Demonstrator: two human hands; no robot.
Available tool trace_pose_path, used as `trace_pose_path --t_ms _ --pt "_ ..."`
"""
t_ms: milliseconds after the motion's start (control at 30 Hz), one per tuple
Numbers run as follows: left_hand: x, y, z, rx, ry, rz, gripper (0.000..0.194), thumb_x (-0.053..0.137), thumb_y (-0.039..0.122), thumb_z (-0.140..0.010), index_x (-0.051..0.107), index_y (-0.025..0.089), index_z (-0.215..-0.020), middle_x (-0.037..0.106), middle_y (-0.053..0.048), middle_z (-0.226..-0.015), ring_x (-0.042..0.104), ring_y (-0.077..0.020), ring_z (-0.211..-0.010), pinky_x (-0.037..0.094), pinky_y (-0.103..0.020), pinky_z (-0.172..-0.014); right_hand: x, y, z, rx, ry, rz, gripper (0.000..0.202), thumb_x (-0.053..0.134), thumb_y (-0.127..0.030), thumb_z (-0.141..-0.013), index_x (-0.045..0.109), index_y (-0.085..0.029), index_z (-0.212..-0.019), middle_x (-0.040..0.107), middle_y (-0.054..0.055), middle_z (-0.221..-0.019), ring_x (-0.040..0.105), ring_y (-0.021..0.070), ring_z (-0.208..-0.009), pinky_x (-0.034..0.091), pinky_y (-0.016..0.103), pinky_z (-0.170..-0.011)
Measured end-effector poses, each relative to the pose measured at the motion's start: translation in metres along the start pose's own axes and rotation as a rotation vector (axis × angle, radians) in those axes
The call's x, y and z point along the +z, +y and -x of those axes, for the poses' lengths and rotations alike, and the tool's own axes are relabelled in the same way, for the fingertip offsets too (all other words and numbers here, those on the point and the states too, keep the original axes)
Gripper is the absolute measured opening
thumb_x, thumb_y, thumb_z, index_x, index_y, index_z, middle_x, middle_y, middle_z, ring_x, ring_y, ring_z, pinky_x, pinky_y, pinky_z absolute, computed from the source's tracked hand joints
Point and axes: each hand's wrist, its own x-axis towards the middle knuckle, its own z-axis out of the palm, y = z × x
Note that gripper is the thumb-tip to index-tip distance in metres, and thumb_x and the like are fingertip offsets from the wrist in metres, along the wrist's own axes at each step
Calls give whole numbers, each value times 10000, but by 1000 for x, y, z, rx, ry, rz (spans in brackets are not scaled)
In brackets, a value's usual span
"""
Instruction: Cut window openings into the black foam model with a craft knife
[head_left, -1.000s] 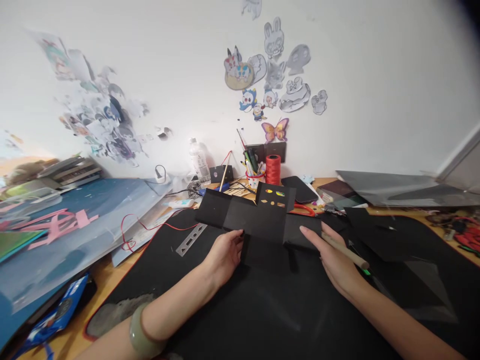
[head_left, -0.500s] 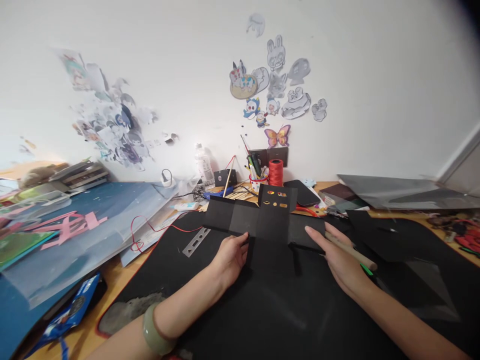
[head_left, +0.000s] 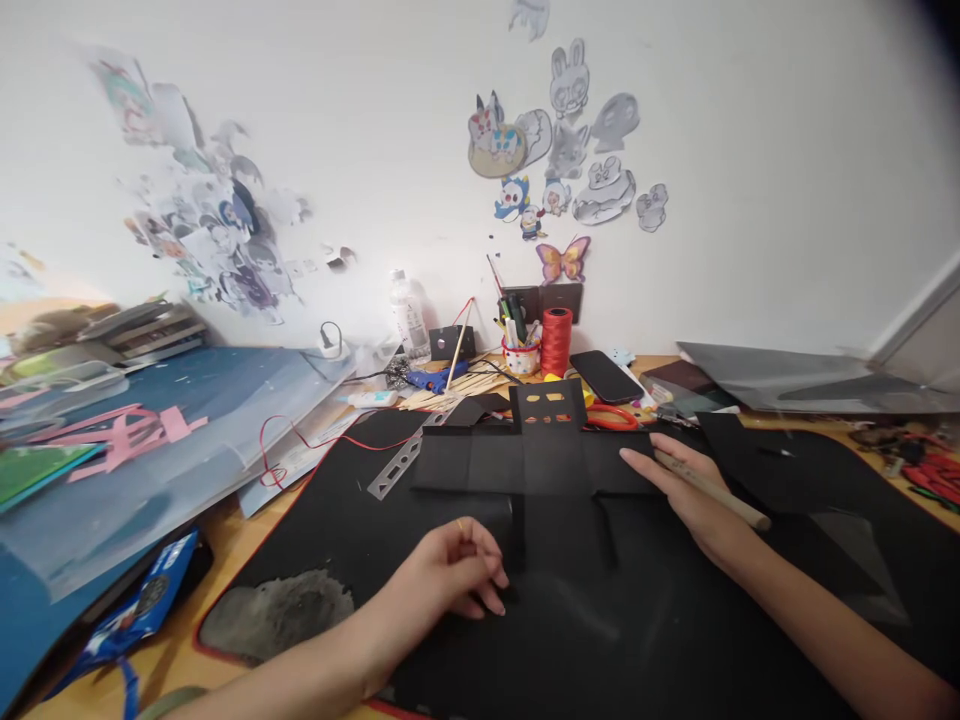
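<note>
A black cardboard piece (head_left: 551, 465), cross-shaped with folded flaps and small cut-outs in its upper panel, lies on the black mat (head_left: 540, 660). My left hand (head_left: 457, 575) is in front of its left part, apart from it, with loosely curled, separated fingers and nothing in them. At the right flap, my right hand (head_left: 694, 495) has its fingertips by the card's edge and holds a light wooden-handled tool (head_left: 720, 497) against the palm. The tool's far end is hidden at the fingers. A metal stencil ruler (head_left: 395, 470) lies left of the card.
Behind the card are orange-handled scissors (head_left: 611, 417), a phone (head_left: 604, 377), a red thread spool (head_left: 556, 343), a pen cup (head_left: 521, 355) and a blue glue gun (head_left: 439, 378). Pink strips (head_left: 150, 435) lie at left, black sheets (head_left: 772, 480) at right.
The card has come down flatter onto the mat. My left hand has let go of it and moved down toward me. My right hand has shifted slightly right, still with the tool.
</note>
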Motion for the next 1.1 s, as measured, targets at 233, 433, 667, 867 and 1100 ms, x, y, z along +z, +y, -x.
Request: trace_pose_path --t_ms 233,433,667,867,1100 --pt "10 -8 -3 964 -188 -1540 328 321 117 -878 454 83 -1175 511 -142 -1184 479 -263 -1060 448 -350 -801 -6 3 -6 -18 4 67 482 686 -458 -563 608 -184 -952 643 83 -922 543 312 -997 453 360 -758" --pt "21 -19 -21 1059 -50 -1917 388 351 140 -869 411 -17 -1219 480 -212 -1226 486 -319 -1089 491 -359 -754 -7 -1 -7 4 -20 83 392 683 -462 -574 623 -208 -867 658 45 -890 577 274 -939 451 335 -768" --pt "24 -22 -28 1107 -59 -1963 355 415 131 -830 504 -47 -1124 530 -263 -1136 538 -340 -1025 508 -352 -689 -7 1 -7 11 20 79 385 699 -437 -565 636 -225 -880 663 22 -914 587 247 -914 450 309 -760" --pt "20 -25 -31 1210 -95 -1944 364 419 116 -822 491 -71 -1125 529 -289 -1118 527 -354 -1042 510 -367 -714 -7 -6 -6 -63 33 -30 294 629 -438 -661 643 -245 -882 659 7 -917 573 236 -934 431 326 -781" --pt "7 -15 -31 1226 -206 -1935 354 393 119 -846 489 -28 -1153 525 -224 -1166 524 -320 -1058 534 -324 -690 -7 -14 -3 -32 8 -48 266 609 -448 -680 650 -267 -870 644 14 -912 588 224 -845 450 305 -643"
